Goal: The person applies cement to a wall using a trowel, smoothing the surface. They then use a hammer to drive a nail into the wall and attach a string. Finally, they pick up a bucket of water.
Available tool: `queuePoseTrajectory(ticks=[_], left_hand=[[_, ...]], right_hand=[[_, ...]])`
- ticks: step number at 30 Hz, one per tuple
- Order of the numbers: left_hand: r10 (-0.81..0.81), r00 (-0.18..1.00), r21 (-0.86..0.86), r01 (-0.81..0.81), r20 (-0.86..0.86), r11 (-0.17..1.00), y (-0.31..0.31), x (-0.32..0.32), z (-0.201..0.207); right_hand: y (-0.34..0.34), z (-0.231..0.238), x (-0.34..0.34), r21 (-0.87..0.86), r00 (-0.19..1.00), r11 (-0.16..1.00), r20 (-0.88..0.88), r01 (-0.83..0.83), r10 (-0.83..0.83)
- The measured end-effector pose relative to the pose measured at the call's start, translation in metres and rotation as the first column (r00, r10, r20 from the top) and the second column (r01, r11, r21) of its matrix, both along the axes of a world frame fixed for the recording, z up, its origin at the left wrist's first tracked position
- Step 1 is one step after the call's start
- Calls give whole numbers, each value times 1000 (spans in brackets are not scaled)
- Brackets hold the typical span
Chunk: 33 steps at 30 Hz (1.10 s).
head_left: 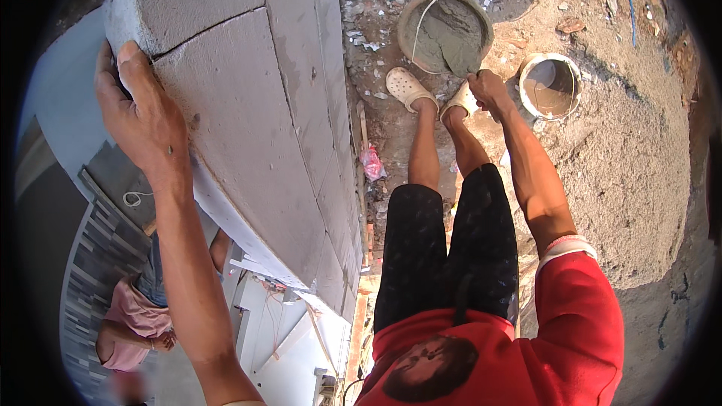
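Currently, I see left grip (147,124) spread over edge of grey block wall (226,90); right grip (490,94) curls beside tub (404,37) holding mortar (455,26), what it pinches I cannot tell.

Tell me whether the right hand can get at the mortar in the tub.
Probably yes: the right hand is close by the tub, whose open top leaves the mortar uncovered.

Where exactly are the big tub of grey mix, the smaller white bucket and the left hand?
Tub (403,30): head view, left rim.
White bucket (524,90): head view, left rim.
Left hand (148,122): head view, back of the hand.
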State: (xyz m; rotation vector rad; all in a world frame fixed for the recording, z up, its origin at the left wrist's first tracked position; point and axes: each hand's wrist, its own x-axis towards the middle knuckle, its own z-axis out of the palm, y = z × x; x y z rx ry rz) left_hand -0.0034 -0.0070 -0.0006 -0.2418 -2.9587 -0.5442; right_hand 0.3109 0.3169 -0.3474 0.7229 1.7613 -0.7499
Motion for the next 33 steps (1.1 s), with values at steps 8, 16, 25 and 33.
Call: queuePoseTrajectory(ticks=[8,16,25,33], left_hand=[[24,1000,30,-24,5,999,3,0,-1],[39,999,-67,-38,22,997,0,3,2],[25,998,-1,-25,58,1000,-2,0,1],[-2,1000,39,2,-16,999,2,-3,-2]], right_hand=[[30,31,-15,181,981,974,-112,-137,159],[0,-55,-30,-91,911,989,-387,114,-141],[61,23,31,-107,907,993,-411,58,-97],[22,99,-24,-623,693,665,-260,412,-672]])
